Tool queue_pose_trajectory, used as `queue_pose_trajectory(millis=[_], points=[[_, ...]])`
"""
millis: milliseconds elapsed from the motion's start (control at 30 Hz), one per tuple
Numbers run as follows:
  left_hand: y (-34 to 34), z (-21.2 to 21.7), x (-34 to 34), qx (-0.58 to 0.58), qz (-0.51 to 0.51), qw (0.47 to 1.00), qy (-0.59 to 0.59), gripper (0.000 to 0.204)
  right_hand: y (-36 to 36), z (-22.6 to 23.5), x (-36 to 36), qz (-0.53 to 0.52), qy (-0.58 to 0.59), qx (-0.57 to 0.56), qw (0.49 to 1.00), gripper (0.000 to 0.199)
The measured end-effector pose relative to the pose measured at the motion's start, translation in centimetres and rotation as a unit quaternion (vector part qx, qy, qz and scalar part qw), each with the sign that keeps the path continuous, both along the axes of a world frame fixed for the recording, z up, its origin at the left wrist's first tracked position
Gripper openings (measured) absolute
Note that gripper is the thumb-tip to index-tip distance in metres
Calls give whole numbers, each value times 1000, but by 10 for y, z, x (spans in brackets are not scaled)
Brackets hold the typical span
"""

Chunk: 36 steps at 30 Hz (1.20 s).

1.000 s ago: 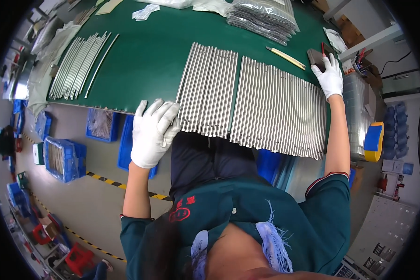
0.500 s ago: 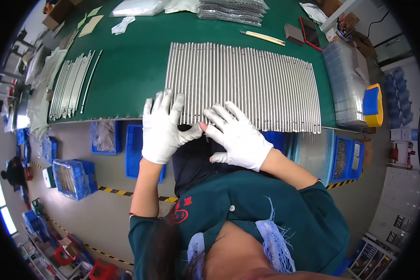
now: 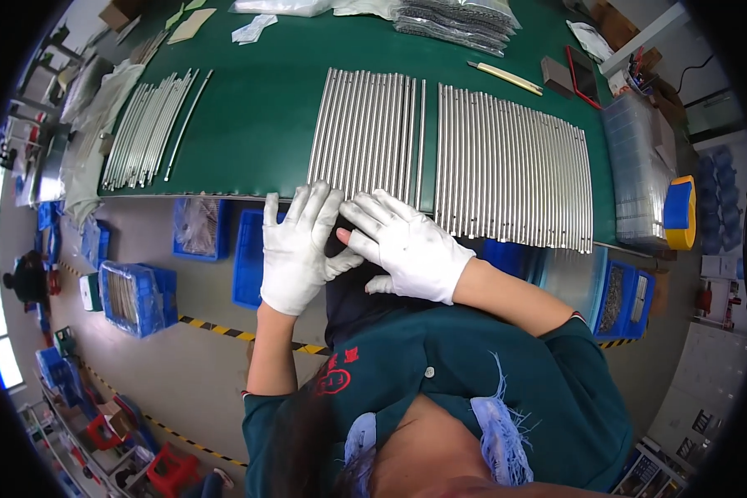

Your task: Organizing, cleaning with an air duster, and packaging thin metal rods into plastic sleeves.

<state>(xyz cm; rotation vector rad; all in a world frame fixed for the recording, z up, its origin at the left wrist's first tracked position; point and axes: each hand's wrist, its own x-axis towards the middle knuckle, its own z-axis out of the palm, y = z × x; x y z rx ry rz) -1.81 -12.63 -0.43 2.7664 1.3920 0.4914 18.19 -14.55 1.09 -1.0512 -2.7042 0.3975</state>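
My left hand (image 3: 297, 256), in a white glove, rests flat with fingers stretched over the near ends of a left group of shiny metal rods (image 3: 363, 133). Beside it lies my right hand (image 3: 415, 253), also white-gloved, its fingers extended at the same near ends; a bare fingertip pokes through the glove. The hands almost meet, and neither grips anything. A single rod (image 3: 422, 145) lies in the gap between the left group and a wider right group of rods (image 3: 515, 166). All the rods lie side by side, their near ends at the table's front edge.
Several thinner rods (image 3: 151, 129) lie on the green table (image 3: 249, 124) at the left. Farther back are a pale-handled knife (image 3: 506, 77), a grey block (image 3: 558, 76) and a red-edged dark tray (image 3: 583, 77). Clear plastic boxes (image 3: 635, 170) and a tape roll (image 3: 681, 213) stand right.
The one wide sheet of rods has split into two groups, with a gap and a lone rod between them. My right hand has drawn closer to my left. The view has shifted slightly.
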Motion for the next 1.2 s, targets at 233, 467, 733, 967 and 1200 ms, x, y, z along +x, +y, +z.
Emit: queue_pose_trajectory(millis=[233, 467, 733, 967, 1200], points=[[5, -1, -16, -11, 1, 1000, -9, 84, 11, -1, -15, 24, -15, -7, 1000, 72], [1, -4, 12, -26, -78, 995, -53, 78, -10, 15, 18, -22, -45, -42, 998, 66], [2, 4, 7, -17, -37, 999, -25, 76, -4, 9, 12, -10, -21, -31, 999, 66], [4, 0, -18, 23, 46, 998, 36, 79, -5, 19, 16, 1, 67, -37, 997, 71], [6, 0, -8, 44, 67, 996, 48, 76, -40, 17, 85, -132, -52, 1, 990, 71]])
